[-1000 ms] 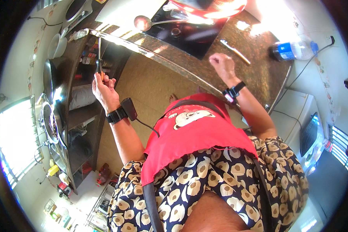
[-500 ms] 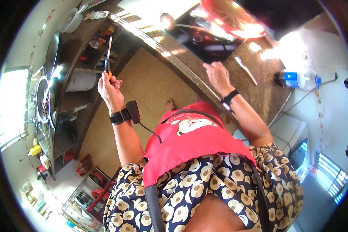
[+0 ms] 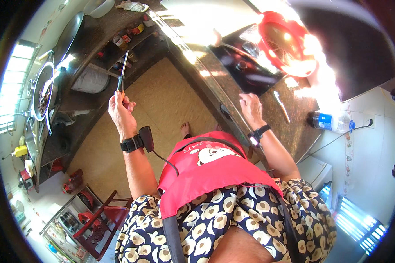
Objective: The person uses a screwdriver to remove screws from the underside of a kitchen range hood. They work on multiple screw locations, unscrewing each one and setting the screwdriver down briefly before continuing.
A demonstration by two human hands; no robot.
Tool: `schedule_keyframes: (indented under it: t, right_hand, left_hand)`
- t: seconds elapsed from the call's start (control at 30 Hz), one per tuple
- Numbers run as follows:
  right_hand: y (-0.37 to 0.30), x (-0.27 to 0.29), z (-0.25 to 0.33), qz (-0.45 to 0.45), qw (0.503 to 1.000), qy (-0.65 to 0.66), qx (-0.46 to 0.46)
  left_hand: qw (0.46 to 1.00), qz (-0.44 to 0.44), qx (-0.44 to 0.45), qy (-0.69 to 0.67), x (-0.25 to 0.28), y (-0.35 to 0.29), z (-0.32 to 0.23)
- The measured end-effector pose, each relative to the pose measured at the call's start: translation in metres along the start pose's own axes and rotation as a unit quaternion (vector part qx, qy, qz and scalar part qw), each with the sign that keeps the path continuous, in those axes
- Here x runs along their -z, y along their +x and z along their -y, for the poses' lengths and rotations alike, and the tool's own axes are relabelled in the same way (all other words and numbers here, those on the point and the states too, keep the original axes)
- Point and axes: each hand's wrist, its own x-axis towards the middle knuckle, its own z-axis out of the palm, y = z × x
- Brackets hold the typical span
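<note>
My left hand (image 3: 123,115) is raised over the floor, closed around the handle of a screwdriver (image 3: 121,81). The handle is black and orange, and the thin metal shaft points up and away. My right hand (image 3: 251,109) lies at the edge of the brown stone counter (image 3: 267,98), fingers fairly stretched and holding nothing. On the counter just right of it is a slim white utensil (image 3: 281,106). Beyond my right hand sit a black glossy cooktop (image 3: 241,65), a ladle (image 3: 216,38) and a red basket (image 3: 267,33), partly washed out by glare.
A clear bottle with a blue label (image 3: 333,122) lies at the right by a cable. On the left are open shelves with jars (image 3: 120,41), a white container (image 3: 90,79) and a pan of dark food (image 3: 43,94). A red chair (image 3: 98,232) stands at the lower left.
My view has shifted, and the counter things now sit lower in it. The screwdriver stays in my left hand. My right hand's fingers look straighter at the counter edge.
</note>
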Motion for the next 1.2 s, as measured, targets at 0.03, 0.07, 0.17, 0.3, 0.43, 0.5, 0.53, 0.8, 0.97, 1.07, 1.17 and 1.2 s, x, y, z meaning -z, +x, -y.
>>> schedule_keyframes:
  t: [0.03, 0.07, 0.17, 0.3, 0.43, 0.5, 0.53, 0.8, 0.97, 1.07, 1.17, 1.2]
  right_hand:
    - [-0.001, -0.002, 0.002, -0.005, 1.000, 0.002, -0.001]
    - [-0.003, -0.003, 0.005, -0.011, 1.000, 0.005, -0.002]
    - [-0.008, -0.007, 0.012, -0.011, 1.000, 0.011, -0.019]
    - [-0.014, -0.009, 0.025, -0.016, 0.999, 0.011, -0.035]
    - [-0.016, -0.009, 0.042, -0.007, 0.997, 0.046, -0.055]
    - [-0.016, -0.008, 0.049, -0.006, 0.998, 0.056, -0.042]
    - [-0.015, -0.008, 0.052, 0.000, 0.997, 0.060, -0.041]
    - [0.012, -0.013, 0.059, 0.011, 0.998, 0.053, -0.011]
    - [0.020, -0.020, 0.061, 0.008, 0.995, 0.097, 0.000]
    - [0.023, -0.021, 0.063, 0.032, 0.994, 0.105, -0.008]
    - [0.028, -0.022, 0.063, 0.033, 0.995, 0.094, -0.004]
    - [0.030, -0.023, 0.063, 0.025, 0.995, 0.094, -0.003]
  left_hand:
    - [1.000, -0.001, 0.002, -0.002, 0.004, 0.004, -0.001]
    - [1.000, 0.003, -0.006, 0.001, 0.007, 0.006, -0.002]
    - [1.000, 0.002, -0.013, 0.011, 0.016, 0.014, -0.008]
    - [1.000, -0.002, -0.016, 0.020, 0.026, 0.023, -0.021]
    - [1.000, 0.014, -0.022, 0.012, 0.032, 0.034, -0.029]
    - [1.000, 0.016, -0.023, 0.002, 0.034, 0.038, -0.029]
    - [0.999, 0.018, -0.027, 0.012, 0.034, 0.040, -0.030]
    - [0.997, 0.065, -0.030, 0.035, 0.024, 0.045, -0.034]
    - [0.994, 0.084, -0.030, 0.057, -0.001, 0.054, -0.032]
    - [0.994, 0.105, -0.021, 0.035, -0.017, 0.059, -0.028]
    - [0.990, 0.133, -0.013, 0.052, -0.027, 0.064, -0.024]
    - [0.987, 0.150, -0.010, 0.059, -0.030, 0.066, -0.023]
